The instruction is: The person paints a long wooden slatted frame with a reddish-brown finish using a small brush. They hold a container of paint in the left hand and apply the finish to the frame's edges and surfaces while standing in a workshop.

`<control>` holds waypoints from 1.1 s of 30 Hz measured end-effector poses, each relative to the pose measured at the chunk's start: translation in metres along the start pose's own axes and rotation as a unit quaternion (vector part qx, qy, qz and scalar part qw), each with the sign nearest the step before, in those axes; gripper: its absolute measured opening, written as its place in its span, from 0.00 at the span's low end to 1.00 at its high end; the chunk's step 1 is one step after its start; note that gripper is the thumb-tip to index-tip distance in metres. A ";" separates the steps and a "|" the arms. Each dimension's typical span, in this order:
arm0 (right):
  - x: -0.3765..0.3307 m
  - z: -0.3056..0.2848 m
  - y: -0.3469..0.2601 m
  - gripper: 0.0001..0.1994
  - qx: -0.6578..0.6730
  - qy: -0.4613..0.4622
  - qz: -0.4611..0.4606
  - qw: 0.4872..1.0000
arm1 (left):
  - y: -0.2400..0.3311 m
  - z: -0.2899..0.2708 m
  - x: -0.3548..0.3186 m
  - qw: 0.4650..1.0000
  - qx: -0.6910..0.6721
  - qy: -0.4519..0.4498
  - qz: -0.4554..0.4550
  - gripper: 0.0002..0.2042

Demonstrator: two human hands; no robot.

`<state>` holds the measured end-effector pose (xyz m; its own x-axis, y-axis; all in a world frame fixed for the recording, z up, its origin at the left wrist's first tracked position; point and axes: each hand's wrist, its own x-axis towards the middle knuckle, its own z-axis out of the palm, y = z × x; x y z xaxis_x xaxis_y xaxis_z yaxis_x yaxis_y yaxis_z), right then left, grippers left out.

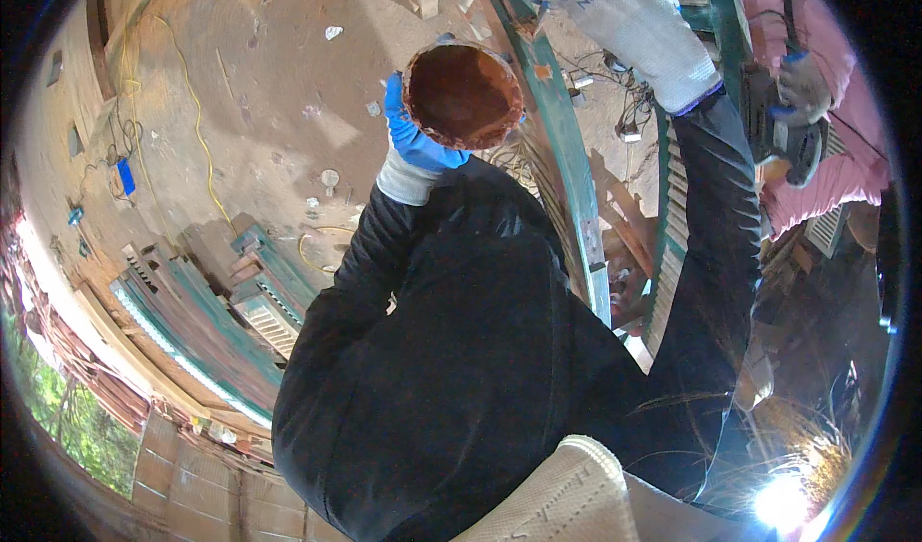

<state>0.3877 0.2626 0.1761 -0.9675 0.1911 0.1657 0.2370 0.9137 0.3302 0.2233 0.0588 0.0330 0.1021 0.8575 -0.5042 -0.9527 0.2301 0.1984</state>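
My left hand (415, 144), in a glove with a blue coating and a whitish cuff, is closed around the side of a round open container (463, 96). The inside and rim of the container are rust-brown; its outer wall is mostly hidden. To the upper right my right hand (634, 33), in a pale glove, reaches to the top edge of the view by a green-painted slatted wooden frame (567, 172). Its fingers are largely cut off there, so whether it holds anything does not show.
A person in pink (826, 196) at the right has a gloved hand on a dark power tool (792, 139). Green and brown shutter pieces (192, 302) lie at the left. A yellow cord (199, 124) runs over the dirt floor. Bright glare (783, 502) shows lower right.
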 end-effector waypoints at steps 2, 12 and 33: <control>0.003 0.002 0.003 0.10 0.018 -0.013 -0.002 1.000 | -0.001 0.004 -0.001 1.000 -0.003 -0.007 0.002 0.45; 0.009 -0.002 0.011 0.13 0.065 0.016 -0.036 0.997 | -0.003 0.004 0.003 1.000 0.001 -0.009 0.008 0.50; 0.070 0.045 0.046 0.13 0.142 -0.317 0.164 0.923 | 0.001 0.016 -0.003 1.000 -0.009 -0.017 -0.010 0.52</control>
<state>0.3267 0.3343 0.1615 -0.7262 0.5631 -0.3944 0.5807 0.8095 0.0866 0.2264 0.0641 0.0480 0.1308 0.8684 -0.4782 -0.9552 0.2395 0.1737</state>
